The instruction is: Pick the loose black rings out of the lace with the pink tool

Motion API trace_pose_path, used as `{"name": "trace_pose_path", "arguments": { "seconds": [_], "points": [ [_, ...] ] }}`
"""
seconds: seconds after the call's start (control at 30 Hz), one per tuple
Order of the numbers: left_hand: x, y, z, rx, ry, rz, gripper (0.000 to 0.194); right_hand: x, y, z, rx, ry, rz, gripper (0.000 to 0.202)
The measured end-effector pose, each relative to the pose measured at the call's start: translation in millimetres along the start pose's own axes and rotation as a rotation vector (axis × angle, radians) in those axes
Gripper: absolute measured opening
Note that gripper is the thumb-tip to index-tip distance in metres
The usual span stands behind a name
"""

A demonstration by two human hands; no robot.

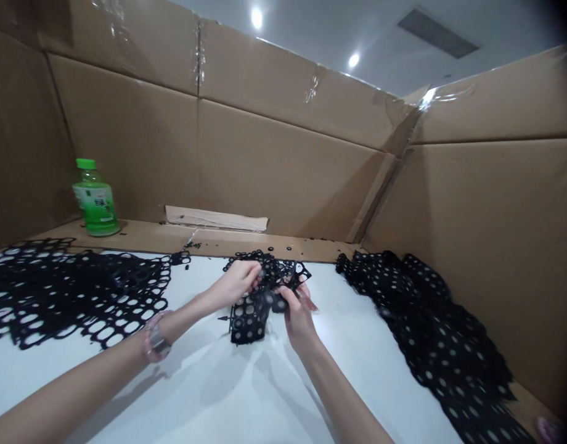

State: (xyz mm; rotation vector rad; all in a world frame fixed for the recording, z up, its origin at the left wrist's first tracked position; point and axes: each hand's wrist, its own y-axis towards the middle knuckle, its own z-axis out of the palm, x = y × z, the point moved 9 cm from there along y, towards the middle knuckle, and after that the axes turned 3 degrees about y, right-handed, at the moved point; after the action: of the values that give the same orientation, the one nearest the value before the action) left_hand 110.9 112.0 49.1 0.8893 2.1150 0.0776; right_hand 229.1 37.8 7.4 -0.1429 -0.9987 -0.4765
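Observation:
Both hands are at a black sheet with round holes (249, 320), which is bunched up over the middle of the white table. My left hand (240, 280) is closed at its upper left part, fingers pinched together. On the right side, my right hand (296, 306) grips the sheet between thumb and fingers, partly hidden behind it. A reddish, see-through patch shows beside the right fingers; I cannot make out what it is. Part of the sheet hangs down between the hands, and some of it is blurred.
A pile of wide-holed black mesh (93, 283) lies at the left. Black sheets with small holes (431, 333) are heaped along the right. A green bottle (96, 200) stands at the back left. Cardboard walls (283, 148) enclose the white table (204, 394); small black rings lie along the back.

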Motion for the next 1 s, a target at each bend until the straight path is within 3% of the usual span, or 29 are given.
{"name": "trace_pose_path", "arguments": {
  "seconds": [0.13,0.23,0.3,0.4,0.53,0.6,0.73,0.87,1.0],
  "points": [
    [33.1,31.2,-14.9,-0.139,0.063,-0.016,0.029,-13.0,-6.8,13.2,0.06,0.197,0.165,0.018],
    [33.0,45.1,-8.0,-0.17,0.083,0.062,0.019,-16.9,-9.2,20.7,0.134,0.204,0.204,0.024],
    [22.0,45.8,-2.1,-0.161,0.077,0.129,0.024,-16.7,-6.8,18.3,0.126,0.205,0.193,0.028],
    [0.4,37.1,5.2,-0.03,0.007,0.195,0.027,-12.0,-0.5,11.4,0.083,0.242,0.153,0.027],
    [-24.8,15.8,18.0,0.324,-0.201,0.209,0.036,-4.3,5.4,2.4,0.026,0.291,0.104,0.03],
    [-31.9,9.7,16.2,0.373,-0.269,0.201,0.032,-2.6,6.6,-1.6,0.002,0.291,0.095,0.032],
    [-37.2,10.3,-0.3,0.256,-0.312,0.196,0.03,0.0,5.7,5.6,0.099,0.181,0.092,0.027],
    [-49.4,8.2,-12.0,0.157,-0.206,0.28,0.027,0.0,1.9,19.7,0.237,0.067,0.117,0.028],
    [-62.8,-0.5,-30.1,-0.122,-0.021,0.364,0.017,3.1,5.5,11.3,0.147,0.022,0.062,0.031]
  ]
}}
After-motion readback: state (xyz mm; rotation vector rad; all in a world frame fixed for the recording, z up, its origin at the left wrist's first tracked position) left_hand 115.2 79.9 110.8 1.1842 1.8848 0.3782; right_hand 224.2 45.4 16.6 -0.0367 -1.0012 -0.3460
